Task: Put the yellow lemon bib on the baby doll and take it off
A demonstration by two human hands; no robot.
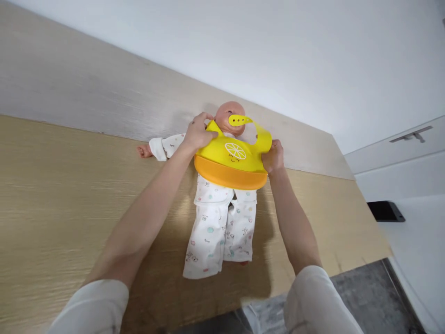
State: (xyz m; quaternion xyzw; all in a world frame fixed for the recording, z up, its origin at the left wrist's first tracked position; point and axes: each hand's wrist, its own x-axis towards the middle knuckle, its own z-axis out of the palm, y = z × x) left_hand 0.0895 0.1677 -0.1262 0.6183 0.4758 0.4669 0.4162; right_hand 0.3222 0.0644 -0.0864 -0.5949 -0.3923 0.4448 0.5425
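Note:
A baby doll (208,232) in white printed clothes leans against the upright board, its legs stretched towards me. In front of its chest is a yellow silicone bib (222,150) with an orange catch pocket and a white citrus print. My left hand (200,133) pinches the bib's upper left edge, close to the doll's shoulder. On the other side my right hand (273,157) grips the right edge. The neck strap with holes curls up loose before the doll's face, its two ends apart. The bib hides most of the doll's torso.
The doll rests on a light wooden surface (86,208) with a pale board (86,88) along the back. A black flat object (385,211) lies beyond the right edge. Grey flooring (371,292) shows at lower right, near a white door with a handle (412,134).

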